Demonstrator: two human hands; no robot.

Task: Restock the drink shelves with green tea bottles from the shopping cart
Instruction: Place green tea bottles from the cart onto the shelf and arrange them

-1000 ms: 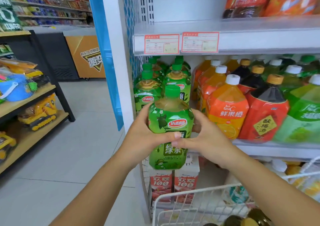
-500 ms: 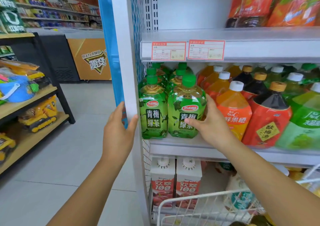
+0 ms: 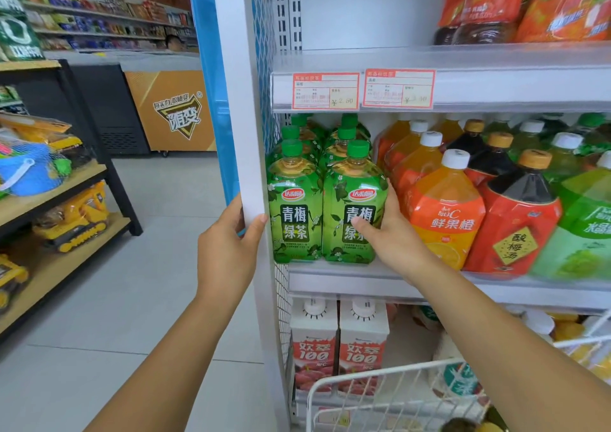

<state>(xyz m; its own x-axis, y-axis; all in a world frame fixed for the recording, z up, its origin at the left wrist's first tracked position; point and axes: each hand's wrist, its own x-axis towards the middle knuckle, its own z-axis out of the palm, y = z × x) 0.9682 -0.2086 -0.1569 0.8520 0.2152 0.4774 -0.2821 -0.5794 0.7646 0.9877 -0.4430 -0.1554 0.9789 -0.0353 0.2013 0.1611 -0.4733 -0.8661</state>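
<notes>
Two rows of green tea bottles stand at the left end of the middle shelf [image 3: 363, 276]. The front right green tea bottle [image 3: 353, 207] stands upright at the shelf's front edge, and my right hand [image 3: 390, 233] is wrapped around its right side with the thumb across the label. Beside it on the left stands another green tea bottle [image 3: 294, 210]. My left hand [image 3: 228, 250] grips the white upright post [image 3: 238, 101] of the shelf unit. The white wire shopping cart [image 3: 380, 395] shows at the bottom right, with a dark bottle cap just visible inside.
Orange juice bottles [image 3: 443, 213], red plum drink bottles [image 3: 515, 223] and light green bottles [image 3: 585, 233] fill the shelf to the right. Red and white cartons [image 3: 337, 349] stand on the shelf below. A toy rack [image 3: 59, 207] lines the aisle at left, with an orange freezer [image 3: 172, 111] behind.
The green tea bottle went from both hands in front of the shelf onto the shelf's front row. My left hand let go and took hold of the post.
</notes>
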